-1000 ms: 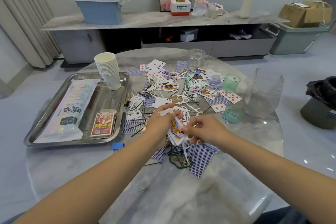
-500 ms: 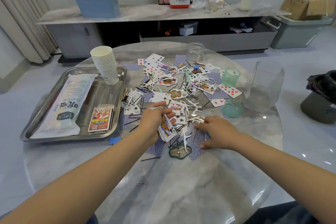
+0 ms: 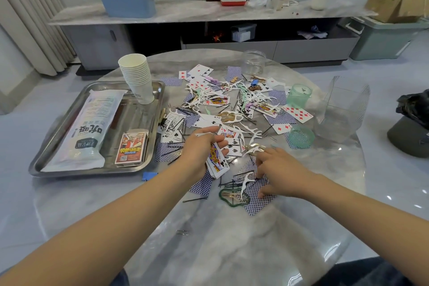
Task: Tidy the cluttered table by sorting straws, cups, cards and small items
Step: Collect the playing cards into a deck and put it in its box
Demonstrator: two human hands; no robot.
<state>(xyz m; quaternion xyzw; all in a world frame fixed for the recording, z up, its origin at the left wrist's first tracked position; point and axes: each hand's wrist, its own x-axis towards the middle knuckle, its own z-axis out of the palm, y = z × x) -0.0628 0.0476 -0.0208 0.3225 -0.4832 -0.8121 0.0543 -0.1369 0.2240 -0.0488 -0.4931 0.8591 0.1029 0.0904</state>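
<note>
My left hand point(image 3: 201, 148) grips a stack of playing cards point(image 3: 217, 162) face up, just above the round marble table point(image 3: 209, 239). My right hand point(image 3: 279, 173) lies on a face-down blue-backed card point(image 3: 256, 198), fingers bent and pressing on it. More cards point(image 3: 298, 114), white floss picks point(image 3: 246, 181) and black hairpins point(image 3: 195, 199) are scattered across the table's middle. A stack of white paper cups point(image 3: 137, 76) stands on the steel tray point(image 3: 92, 169), beside a bag of straws point(image 3: 86, 130) and a card box point(image 3: 131, 147).
A green cup point(image 3: 298, 95), a green lid point(image 3: 301, 136), a clear jar point(image 3: 254, 61) and a clear square container point(image 3: 346, 109) stand at the table's right. A green ring point(image 3: 229, 197) lies by my right hand. A blue clip point(image 3: 148, 175) sits near the tray.
Both hands came down from above the pile to the table. My right hand moved right and now presses on a blue-backed card; my left still holds the stack.
</note>
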